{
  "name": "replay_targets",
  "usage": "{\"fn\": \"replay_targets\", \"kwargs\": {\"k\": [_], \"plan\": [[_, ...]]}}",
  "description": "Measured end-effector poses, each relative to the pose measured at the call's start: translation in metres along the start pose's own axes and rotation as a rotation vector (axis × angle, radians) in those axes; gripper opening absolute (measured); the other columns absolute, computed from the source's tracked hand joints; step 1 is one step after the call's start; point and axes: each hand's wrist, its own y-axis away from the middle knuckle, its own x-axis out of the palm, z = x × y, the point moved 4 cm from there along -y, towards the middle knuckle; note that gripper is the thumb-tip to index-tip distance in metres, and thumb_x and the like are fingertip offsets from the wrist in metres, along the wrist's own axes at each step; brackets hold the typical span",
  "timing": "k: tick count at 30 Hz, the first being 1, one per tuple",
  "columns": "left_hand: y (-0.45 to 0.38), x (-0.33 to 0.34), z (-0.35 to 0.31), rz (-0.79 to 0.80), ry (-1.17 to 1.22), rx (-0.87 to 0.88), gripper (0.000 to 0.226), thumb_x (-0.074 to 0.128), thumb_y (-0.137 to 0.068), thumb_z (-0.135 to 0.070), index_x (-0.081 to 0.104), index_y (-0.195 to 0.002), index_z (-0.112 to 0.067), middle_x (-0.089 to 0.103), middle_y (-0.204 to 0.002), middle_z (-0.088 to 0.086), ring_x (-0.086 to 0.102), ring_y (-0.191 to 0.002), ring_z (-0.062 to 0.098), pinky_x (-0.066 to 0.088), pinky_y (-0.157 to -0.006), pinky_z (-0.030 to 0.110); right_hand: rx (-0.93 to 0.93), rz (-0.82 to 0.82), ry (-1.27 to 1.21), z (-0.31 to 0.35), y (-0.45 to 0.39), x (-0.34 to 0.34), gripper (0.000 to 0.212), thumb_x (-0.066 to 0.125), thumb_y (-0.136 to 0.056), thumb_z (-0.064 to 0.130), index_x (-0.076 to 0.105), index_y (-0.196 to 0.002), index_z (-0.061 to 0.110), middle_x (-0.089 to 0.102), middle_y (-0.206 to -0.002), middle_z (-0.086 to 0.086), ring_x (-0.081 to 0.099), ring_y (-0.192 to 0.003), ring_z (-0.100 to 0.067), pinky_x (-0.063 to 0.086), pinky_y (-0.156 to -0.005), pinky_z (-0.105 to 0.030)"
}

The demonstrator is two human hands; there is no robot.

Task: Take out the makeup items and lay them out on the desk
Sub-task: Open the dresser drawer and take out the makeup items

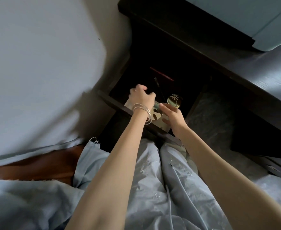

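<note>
An open dark drawer (120, 106) under the desk holds the makeup items. A round gold compact (174, 101) lies at its right. A thin red pencil (161, 74) and a thin dark stick (158, 87) lie further back. A shiny round case (156, 115) rests on a pale flat box (163, 126) near the front wall. My left hand (141, 97), with bangles on the wrist, curls its fingers down into the drawer and hides what is under it. My right hand (173, 117) is spread, forefinger and thumb on either side of the shiny round case.
The dark desk top (277, 77) runs along the right, with a pale blue object (252, 19) on it. A grey wall (45, 63) is on the left. Pale blue fabric (153, 180) covers my lap below the drawer.
</note>
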Motion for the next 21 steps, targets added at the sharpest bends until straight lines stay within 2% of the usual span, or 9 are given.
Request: {"fn": "replay_targets", "kwargs": {"k": [2,5,8,12,15,17,19,21], "plan": [[-0.009,0.026,0.005,0.212,-0.12,-0.047,0.041,0.056,-0.089,-0.02,0.047,-0.128,-0.013,0.049,-0.121,0.007,0.055,-0.103,0.024,0.052,-0.078,0.031,0.03,-0.011,0.03,-0.004,-0.012,0.0,0.039,0.062,-0.089,0.036,0.057,-0.122,0.017,0.062,-0.121,-0.006,0.057,-0.108,-0.019,0.048,-0.092,-0.038],[-0.019,0.055,0.018,0.352,-0.284,-0.151,0.041,0.053,-0.091,-0.02,0.045,-0.131,-0.012,0.05,-0.127,0.012,0.054,-0.112,0.03,0.047,-0.096,0.041,0.112,-0.013,0.069,-0.015,-0.026,0.002,0.045,0.063,-0.088,0.029,0.051,-0.13,0.018,0.061,-0.121,-0.012,0.059,-0.11,-0.03,0.048,-0.097,-0.05],[-0.024,0.075,0.025,0.475,-0.245,-0.241,0.041,0.048,-0.093,-0.011,0.045,-0.133,-0.003,0.051,-0.133,0.018,0.051,-0.121,0.034,0.044,-0.101,0.042,0.153,-0.008,0.063,-0.022,-0.036,0.005,0.049,0.062,-0.088,0.016,0.047,-0.135,0.015,0.063,-0.112,-0.011,0.063,-0.099,-0.027,0.051,-0.094,-0.044],[-0.031,0.089,0.034,0.432,-0.122,-0.341,0.046,0.046,-0.091,-0.008,0.04,-0.137,-0.005,0.044,-0.139,0.02,0.045,-0.127,0.037,0.04,-0.105,0.045,0.174,-0.007,0.087,-0.018,-0.044,0.005,0.047,0.056,-0.09,0.011,0.046,-0.135,0.018,0.061,-0.119,-0.011,0.063,-0.097,-0.021,0.054,-0.086,-0.034],[-0.033,0.092,0.037,0.43,-0.018,-0.382,0.045,0.048,-0.089,-0.013,0.041,-0.133,-0.012,0.05,-0.126,0.012,0.05,-0.119,0.037,0.043,-0.101,0.045,0.186,0.012,0.076,-0.009,-0.044,0.001,0.045,0.056,-0.091,0.011,0.045,-0.134,0.014,0.06,-0.109,-0.01,0.06,-0.079,-0.014,0.051,-0.065,-0.02],[-0.028,0.082,0.028,0.417,-0.026,-0.39,0.041,0.047,-0.087,-0.018,0.043,-0.128,-0.018,0.053,-0.123,0.013,0.052,-0.113,0.034,0.044,-0.099,0.046,0.195,0.012,0.076,-0.003,-0.041,-0.002,0.044,0.056,-0.09,0.01,0.046,-0.132,0.012,0.061,-0.096,-0.009,0.057,-0.069,-0.011,0.049,-0.053,-0.016],[-0.017,0.069,0.01,0.439,-0.044,-0.338,0.036,0.043,-0.091,-0.017,0.043,-0.126,-0.019,0.058,-0.116,0.013,0.055,-0.11,0.033,0.044,-0.099,0.046,0.212,-0.016,0.036,0.005,-0.033,-0.005,0.042,0.058,-0.089,0.012,0.047,-0.13,0.016,0.061,-0.087,-0.007,0.059,-0.07,-0.015,0.055,-0.064,-0.022],[-0.006,0.056,-0.013,0.458,-0.053,-0.272,0.033,0.039,-0.094,-0.017,0.044,-0.127,-0.02,0.059,-0.102,0.01,0.061,-0.102,0.032,0.049,-0.094,0.046,0.212,-0.053,0.017,0.016,-0.022,-0.01,0.04,0.063,-0.086,0.021,0.049,-0.123,0.026,0.06,-0.105,-0.011,0.061,-0.083,-0.02,0.056,-0.076,-0.034]]}}
